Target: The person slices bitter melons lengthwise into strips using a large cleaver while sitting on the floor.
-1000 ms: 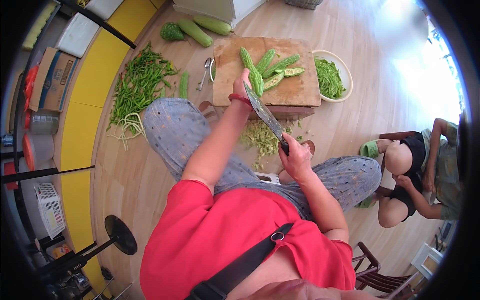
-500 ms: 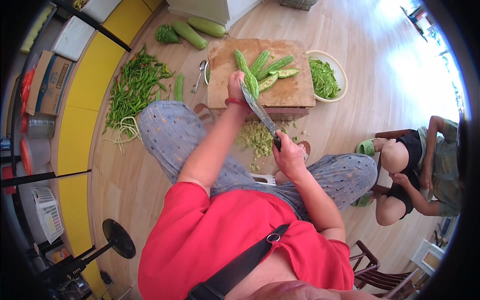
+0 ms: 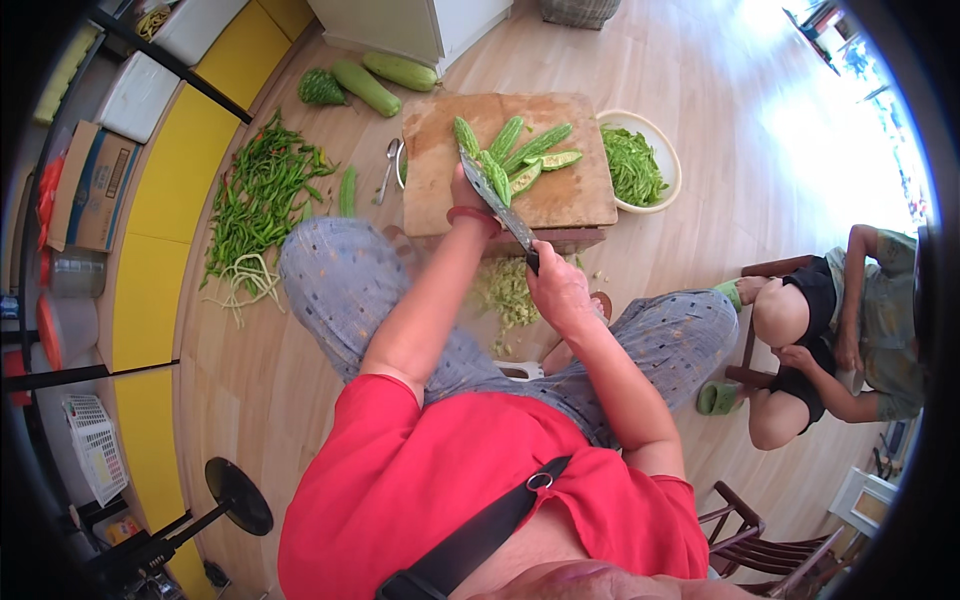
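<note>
Head view, nearest first: my right hand (image 3: 560, 290) is closed around the handle of a knife (image 3: 497, 205), blade slanting up-left toward the cutting board (image 3: 570, 195). Farther out, my left hand (image 3: 466, 190) pins a halved bitter gourd (image 3: 497, 180) there, its length running away from me, under the blade.

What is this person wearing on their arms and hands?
Both hands are bare, with no gloves. The left hand has a red band around its wrist; the right hand wears nothing there. The forearms are uncovered, and short red sleeves end near the shoulders.
</note>
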A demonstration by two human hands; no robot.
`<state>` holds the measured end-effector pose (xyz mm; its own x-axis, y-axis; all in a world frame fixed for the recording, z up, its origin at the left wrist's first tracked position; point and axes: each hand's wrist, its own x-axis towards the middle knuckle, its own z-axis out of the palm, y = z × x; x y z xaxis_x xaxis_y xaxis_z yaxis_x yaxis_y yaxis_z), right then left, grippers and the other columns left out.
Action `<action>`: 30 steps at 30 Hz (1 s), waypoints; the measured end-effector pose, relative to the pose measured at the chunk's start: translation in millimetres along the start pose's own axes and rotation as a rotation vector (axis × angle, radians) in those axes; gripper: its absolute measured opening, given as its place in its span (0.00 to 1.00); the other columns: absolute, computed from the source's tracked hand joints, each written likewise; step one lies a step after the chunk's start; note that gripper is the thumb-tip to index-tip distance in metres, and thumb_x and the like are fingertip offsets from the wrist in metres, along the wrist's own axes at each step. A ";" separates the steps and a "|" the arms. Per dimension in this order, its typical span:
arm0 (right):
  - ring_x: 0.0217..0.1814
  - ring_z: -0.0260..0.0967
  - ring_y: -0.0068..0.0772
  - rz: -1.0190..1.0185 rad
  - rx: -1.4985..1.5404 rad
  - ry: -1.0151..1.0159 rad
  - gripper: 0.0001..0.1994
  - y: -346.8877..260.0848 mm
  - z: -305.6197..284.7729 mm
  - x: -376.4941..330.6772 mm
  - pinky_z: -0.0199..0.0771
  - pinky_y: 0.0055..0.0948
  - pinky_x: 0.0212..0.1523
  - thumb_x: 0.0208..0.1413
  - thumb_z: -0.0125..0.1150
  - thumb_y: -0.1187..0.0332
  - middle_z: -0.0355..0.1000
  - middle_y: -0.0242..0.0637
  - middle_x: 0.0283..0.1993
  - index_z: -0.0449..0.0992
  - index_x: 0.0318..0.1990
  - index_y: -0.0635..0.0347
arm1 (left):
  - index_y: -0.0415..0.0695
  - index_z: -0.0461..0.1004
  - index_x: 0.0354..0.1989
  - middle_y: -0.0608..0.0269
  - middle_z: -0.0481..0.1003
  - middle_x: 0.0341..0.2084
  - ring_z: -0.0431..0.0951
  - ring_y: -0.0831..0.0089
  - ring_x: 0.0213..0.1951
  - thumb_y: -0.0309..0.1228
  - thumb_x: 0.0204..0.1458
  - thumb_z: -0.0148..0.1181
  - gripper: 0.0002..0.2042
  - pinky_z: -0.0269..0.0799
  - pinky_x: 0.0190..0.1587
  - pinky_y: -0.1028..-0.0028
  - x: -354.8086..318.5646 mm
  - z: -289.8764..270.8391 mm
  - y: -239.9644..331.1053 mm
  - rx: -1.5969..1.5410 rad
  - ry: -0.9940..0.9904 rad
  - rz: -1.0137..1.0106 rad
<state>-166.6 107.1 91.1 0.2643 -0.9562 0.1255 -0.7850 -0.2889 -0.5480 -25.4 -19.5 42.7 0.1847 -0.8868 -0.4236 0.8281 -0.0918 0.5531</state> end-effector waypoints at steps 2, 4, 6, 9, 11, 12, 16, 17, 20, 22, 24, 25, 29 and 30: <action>0.28 0.69 0.51 0.002 0.000 -0.013 0.16 -0.3 0.9 3.9 0.68 0.43 0.29 0.45 0.54 0.70 0.69 0.48 0.28 0.62 0.42 0.61 | 0.48 0.64 0.23 0.68 0.64 0.17 0.67 0.73 0.20 0.35 0.52 0.39 0.10 0.64 0.23 0.72 9.5 -8.3 0.3 0.053 -0.036 0.060; 0.29 0.69 0.51 0.033 -0.028 -0.069 0.15 0.2 3.1 10.2 0.68 0.43 0.29 0.45 0.54 0.69 0.69 0.49 0.28 0.62 0.41 0.61 | 0.48 0.65 0.24 0.66 0.65 0.18 0.68 0.72 0.22 0.36 0.52 0.39 0.10 0.66 0.25 0.71 12.7 -7.3 0.8 0.129 0.004 0.108; 0.29 0.69 0.51 0.061 -0.044 -0.115 0.13 0.2 3.0 13.3 0.68 0.44 0.29 0.45 0.53 0.69 0.69 0.49 0.28 0.62 0.38 0.61 | 0.47 0.66 0.24 0.65 0.65 0.18 0.68 0.71 0.21 0.36 0.53 0.39 0.11 0.67 0.25 0.71 5.2 -0.7 -0.7 0.074 -0.003 0.069; 0.28 0.68 0.52 0.014 -0.039 -0.087 0.12 -3.9 6.0 17.8 0.68 0.45 0.29 0.45 0.52 0.69 0.69 0.50 0.26 0.62 0.37 0.63 | 0.43 0.67 0.24 0.63 0.68 0.17 0.70 0.71 0.20 0.35 0.53 0.41 0.12 0.67 0.24 0.71 24.3 -31.0 -5.1 0.316 -0.097 0.238; 0.27 0.68 0.53 0.061 -0.034 -0.116 0.10 -1.5 7.7 26.7 0.68 0.46 0.29 0.46 0.51 0.69 0.69 0.51 0.23 0.61 0.34 0.63 | 0.40 0.68 0.25 0.62 0.69 0.17 0.71 0.72 0.20 0.35 0.53 0.42 0.12 0.67 0.22 0.71 18.1 -21.2 -11.9 0.447 0.038 0.265; 0.27 0.68 0.53 0.061 -0.030 -0.121 0.10 -1.3 7.2 30.3 0.67 0.46 0.29 0.46 0.51 0.68 0.69 0.51 0.23 0.61 0.34 0.63 | 0.38 0.68 0.26 0.60 0.70 0.18 0.71 0.73 0.20 0.34 0.53 0.43 0.12 0.66 0.21 0.72 19.2 -22.0 -13.7 0.423 0.033 0.309; 0.27 0.68 0.54 0.046 -0.017 -0.112 0.10 2.6 8.2 36.7 0.67 0.46 0.28 0.46 0.50 0.69 0.69 0.52 0.22 0.61 0.33 0.63 | 0.37 0.66 0.29 0.59 0.70 0.20 0.70 0.71 0.22 0.33 0.54 0.41 0.12 0.66 0.25 0.73 13.6 -14.6 -3.7 0.340 0.009 0.158; 0.27 0.68 0.55 0.043 -0.017 -0.106 0.09 2.9 8.7 38.0 0.67 0.46 0.28 0.46 0.50 0.69 0.69 0.52 0.22 0.61 0.32 0.64 | 0.37 0.66 0.30 0.58 0.70 0.21 0.70 0.72 0.23 0.33 0.54 0.40 0.12 0.66 0.26 0.73 12.5 -17.2 -10.0 0.429 0.026 0.224; 0.28 0.68 0.54 0.094 -0.026 -0.086 0.10 8.7 17.8 57.1 0.66 0.46 0.29 0.46 0.53 0.69 0.69 0.52 0.23 0.61 0.34 0.63 | 0.37 0.66 0.32 0.58 0.70 0.27 0.70 0.75 0.28 0.30 0.55 0.39 0.10 0.67 0.31 0.75 -1.9 -14.8 -24.0 0.694 0.080 0.318; 0.28 0.68 0.54 0.068 -0.022 -0.101 0.10 3.9 21.5 62.5 0.66 0.47 0.29 0.46 0.52 0.69 0.69 0.52 0.23 0.61 0.32 0.63 | 0.38 0.66 0.36 0.60 0.70 0.30 0.70 0.74 0.30 0.30 0.55 0.39 0.10 0.68 0.33 0.74 3.0 -18.6 -14.9 0.550 0.049 0.225; 0.27 0.68 0.54 0.070 -0.031 -0.118 0.09 0.6 26.5 65.2 0.66 0.47 0.29 0.46 0.52 0.69 0.69 0.52 0.22 0.60 0.31 0.63 | 0.38 0.65 0.39 0.61 0.70 0.31 0.71 0.75 0.31 0.30 0.55 0.39 0.11 0.68 0.35 0.75 7.9 -22.1 -11.3 0.446 0.040 0.169; 0.27 0.68 0.54 0.090 -0.042 -0.120 0.09 2.2 28.6 67.5 0.66 0.47 0.29 0.46 0.52 0.69 0.69 0.52 0.22 0.60 0.31 0.63 | 0.38 0.66 0.38 0.62 0.70 0.30 0.71 0.75 0.31 0.30 0.55 0.39 0.11 0.68 0.34 0.75 8.1 -18.9 -10.9 0.474 0.045 0.167; 0.28 0.68 0.55 0.106 -0.013 -0.097 0.09 2.4 24.0 77.7 0.66 0.47 0.29 0.45 0.51 0.70 0.69 0.53 0.23 0.60 0.31 0.63 | 0.42 0.69 0.34 0.66 0.69 0.27 0.69 0.76 0.29 0.35 0.55 0.39 0.12 0.67 0.31 0.75 22.2 -22.0 -15.5 0.552 0.010 0.182; 0.29 0.68 0.55 0.149 0.007 -0.115 0.12 4.3 22.8 81.8 0.67 0.47 0.30 0.44 0.53 0.66 0.69 0.54 0.24 0.61 0.32 0.63 | 0.42 0.69 0.33 0.66 0.69 0.26 0.69 0.76 0.28 0.35 0.54 0.39 0.12 0.67 0.31 0.75 20.3 -21.9 -17.9 0.605 0.003 0.190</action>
<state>-135.6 28.7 80.2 0.2075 -0.9768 -0.0526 -0.8163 -0.1433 -0.5595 -24.8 -25.9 8.6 0.3011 -0.9115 -0.2801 0.3348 -0.1739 0.9261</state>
